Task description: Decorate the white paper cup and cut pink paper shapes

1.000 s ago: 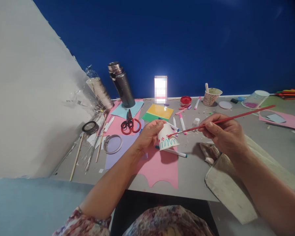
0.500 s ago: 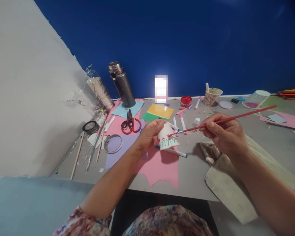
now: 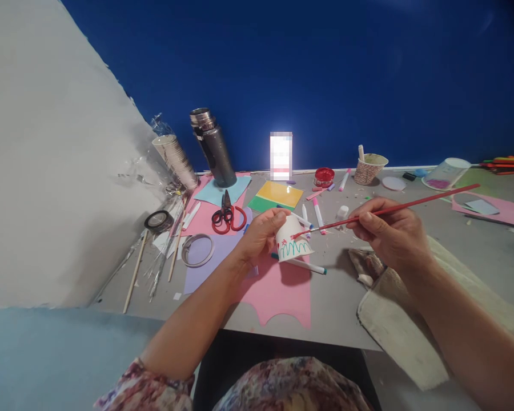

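Observation:
My left hand (image 3: 263, 233) is closed around a white paper cup (image 3: 288, 231), held upside down and slightly tilted over the table. Green zigzag lines run along the cup's wide rim, with small red painted marks above them. In my right hand (image 3: 388, 231) is a thin red paintbrush (image 3: 428, 202), gripped between thumb and fingers. Its red-coated tip meets the cup's side by the red marks. Below the cup lie pink paper (image 3: 278, 297) with a scalloped edge and a white marker (image 3: 308, 266) with a green cap.
Scissors (image 3: 227, 217), a tape roll (image 3: 197, 250) and a dark flask (image 3: 216, 151) stand or lie to the left. Red paint (image 3: 324, 176) sits in a small pot at the back. A pale cloth (image 3: 398, 319) hangs over the front edge beneath my right arm.
The brush tip has shifted very slightly on the cup's side. Both hands keep nearly the same place and grip.

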`<state>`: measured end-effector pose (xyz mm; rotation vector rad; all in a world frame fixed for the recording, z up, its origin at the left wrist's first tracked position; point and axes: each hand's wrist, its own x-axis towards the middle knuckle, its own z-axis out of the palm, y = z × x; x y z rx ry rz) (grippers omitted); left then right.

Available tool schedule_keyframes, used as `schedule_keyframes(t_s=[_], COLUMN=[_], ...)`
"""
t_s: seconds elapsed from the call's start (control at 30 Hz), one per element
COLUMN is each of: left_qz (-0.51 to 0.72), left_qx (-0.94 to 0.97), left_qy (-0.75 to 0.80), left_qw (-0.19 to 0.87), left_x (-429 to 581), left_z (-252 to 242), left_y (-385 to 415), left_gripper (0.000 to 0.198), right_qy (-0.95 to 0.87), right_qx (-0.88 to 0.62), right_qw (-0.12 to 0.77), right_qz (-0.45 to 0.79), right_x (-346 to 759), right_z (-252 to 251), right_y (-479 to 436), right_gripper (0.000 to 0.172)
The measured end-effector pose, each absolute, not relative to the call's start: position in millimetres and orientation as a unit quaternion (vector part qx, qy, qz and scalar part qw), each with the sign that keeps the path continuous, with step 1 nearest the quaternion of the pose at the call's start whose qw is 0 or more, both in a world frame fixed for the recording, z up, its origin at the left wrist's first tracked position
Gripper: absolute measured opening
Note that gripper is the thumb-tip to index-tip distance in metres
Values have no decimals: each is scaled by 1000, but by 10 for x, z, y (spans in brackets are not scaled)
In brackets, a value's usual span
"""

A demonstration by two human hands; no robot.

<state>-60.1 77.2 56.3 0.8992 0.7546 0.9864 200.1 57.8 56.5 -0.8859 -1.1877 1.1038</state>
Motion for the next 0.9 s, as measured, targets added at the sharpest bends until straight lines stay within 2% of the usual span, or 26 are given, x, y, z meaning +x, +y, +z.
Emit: schedule_keyframes(t_s=[0.33, 0.9], left_qz=[439, 431], left_qx=[395, 397], left_qy=[341, 322], left_qw=[731, 744], left_x=[-648, -661], left_z=[508, 525], left_y=[800, 776], left_gripper=[59, 53], right_qy=[-489, -504], right_qx=[-377, -379], right_qw=[616, 602], right_qz=[490, 490], right_x=[1986, 2006], right_z=[639, 584], right_y=[581, 576], right_gripper=[35, 33])
